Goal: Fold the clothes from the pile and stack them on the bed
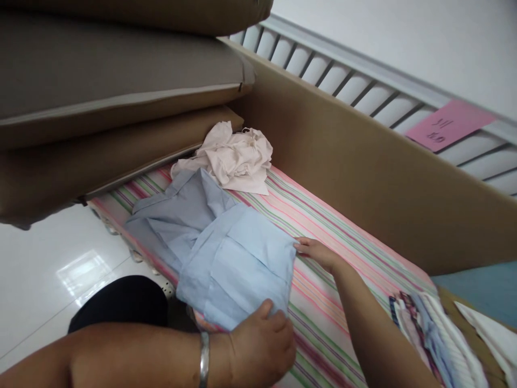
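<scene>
A light blue garment [246, 258] lies partly folded on a striped sheet [323, 302], its left part loose, wrinkled and greyer in the shade. At its near right corner, my left hand [264, 342], with a silver bangle at the wrist, is closed on the cloth. My right hand [317, 252] pinches the far right corner between thumb and fingers. The kind of garment cannot be made out, since no collar or waistband shows clearly. Just behind it sits a crumpled pale pinkish-white cloth [238, 156].
Thick brown and grey cushions [121, 75] are stacked at the far left. A brown panel [363, 172] runs along the back, below a slatted rail [347, 81] bearing a pink note [448, 124]. Folded clothes [444, 334] stand in a row at lower right. White tiled floor [36, 269] shows left.
</scene>
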The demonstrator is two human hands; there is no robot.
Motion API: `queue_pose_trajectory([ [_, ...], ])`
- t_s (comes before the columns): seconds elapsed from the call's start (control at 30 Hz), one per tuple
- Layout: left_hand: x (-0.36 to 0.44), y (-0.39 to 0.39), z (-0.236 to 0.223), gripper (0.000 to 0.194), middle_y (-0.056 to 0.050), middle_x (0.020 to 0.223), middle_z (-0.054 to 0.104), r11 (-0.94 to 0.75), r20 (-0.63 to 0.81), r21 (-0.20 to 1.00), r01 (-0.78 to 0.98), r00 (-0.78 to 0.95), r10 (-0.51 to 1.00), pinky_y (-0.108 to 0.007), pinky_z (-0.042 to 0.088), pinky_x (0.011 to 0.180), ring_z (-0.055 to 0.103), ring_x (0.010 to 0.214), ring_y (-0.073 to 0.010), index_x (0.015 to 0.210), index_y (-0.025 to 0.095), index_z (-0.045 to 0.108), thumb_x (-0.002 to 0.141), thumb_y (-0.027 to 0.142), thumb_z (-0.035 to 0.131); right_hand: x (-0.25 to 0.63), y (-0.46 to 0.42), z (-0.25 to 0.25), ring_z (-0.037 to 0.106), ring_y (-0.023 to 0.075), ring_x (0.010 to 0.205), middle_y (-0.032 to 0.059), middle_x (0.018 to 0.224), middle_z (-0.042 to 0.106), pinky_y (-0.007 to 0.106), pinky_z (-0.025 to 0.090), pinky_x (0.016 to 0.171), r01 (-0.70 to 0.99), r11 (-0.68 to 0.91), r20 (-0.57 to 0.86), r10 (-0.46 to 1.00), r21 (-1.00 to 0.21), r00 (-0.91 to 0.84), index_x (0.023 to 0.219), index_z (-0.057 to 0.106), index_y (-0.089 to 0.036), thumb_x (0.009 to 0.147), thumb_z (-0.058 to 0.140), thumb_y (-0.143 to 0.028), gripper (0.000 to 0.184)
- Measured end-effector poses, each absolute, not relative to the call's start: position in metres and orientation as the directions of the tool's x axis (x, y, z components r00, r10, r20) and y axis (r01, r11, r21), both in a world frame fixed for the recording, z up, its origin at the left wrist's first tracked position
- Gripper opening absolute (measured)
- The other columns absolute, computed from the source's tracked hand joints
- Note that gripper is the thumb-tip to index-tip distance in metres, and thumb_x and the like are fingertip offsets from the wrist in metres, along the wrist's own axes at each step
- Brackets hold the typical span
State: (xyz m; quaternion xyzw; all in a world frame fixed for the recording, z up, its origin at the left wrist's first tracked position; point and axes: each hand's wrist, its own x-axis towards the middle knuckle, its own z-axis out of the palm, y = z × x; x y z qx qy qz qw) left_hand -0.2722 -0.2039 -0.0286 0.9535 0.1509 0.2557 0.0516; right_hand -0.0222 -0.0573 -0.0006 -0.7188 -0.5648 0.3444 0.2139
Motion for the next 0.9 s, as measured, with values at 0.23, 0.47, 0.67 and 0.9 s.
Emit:
queue_pose_trajectory([
  [0.23,-0.258,-0.205,-0.028,0.010,-0.006,0.082,0.058,-0.984,0.553,0.155,0.083,0.818,0.156,-0.041,0.035,0.074,0.048,0.081,-0.0202,0.074,0.016,0.063,0.082,0.019,0.058,0.021,-0.086,-0.011,0.061,0.0178,0.090,0.0016,0.088,0.065,0.036,0.044,0.094,0.185,-0.486,-0.500,0.865,-0.854,-0.037,0.078,0.062,-0.021,0.060,0.079,-0.039,0.030],
  [0.47,-0.249,-0.205,-0.043,0.016,-0.002,0.068,0.049,-0.982,0.443,0.187,-0.020,0.894,0.066,-0.036,0.033,0.066,0.046,0.069,-0.0178,0.063,0.016,0.059,0.078,0.019,0.063,0.026,-0.080,-0.013,0.056,0.0214,0.106,0.0073,0.115,0.061,0.036,0.047,0.090,0.307,-0.514,-0.550,0.834,-0.801,-0.039,0.096,0.064,-0.022,0.069,0.068,-0.050,0.039],
  [0.67,-0.241,-0.204,-0.047,0.018,-0.001,0.066,0.049,-0.975,0.458,0.196,-0.104,0.889,-0.003,-0.034,0.032,0.063,0.046,0.066,-0.0168,0.062,0.016,0.057,0.079,0.018,0.060,0.023,-0.072,-0.007,0.054,0.0245,0.108,0.0100,0.137,0.046,0.035,0.045,0.087,0.632,-0.340,-0.483,0.873,-0.697,-0.063,0.063,0.058,-0.017,0.062,0.069,-0.048,0.033],
  [0.9,-0.237,-0.203,-0.056,0.017,-0.001,0.066,0.053,-0.963,0.454,0.210,-0.169,0.889,-0.057,-0.035,0.036,0.066,0.049,0.070,-0.0168,0.060,0.018,0.059,0.076,0.020,0.065,0.030,-0.074,-0.016,0.059,0.0240,0.101,0.0098,0.115,0.062,0.035,0.046,0.085,0.794,-0.198,-0.352,0.936,-0.575,-0.022,0.063,0.060,-0.018,0.067,0.060,-0.039,0.021],
])
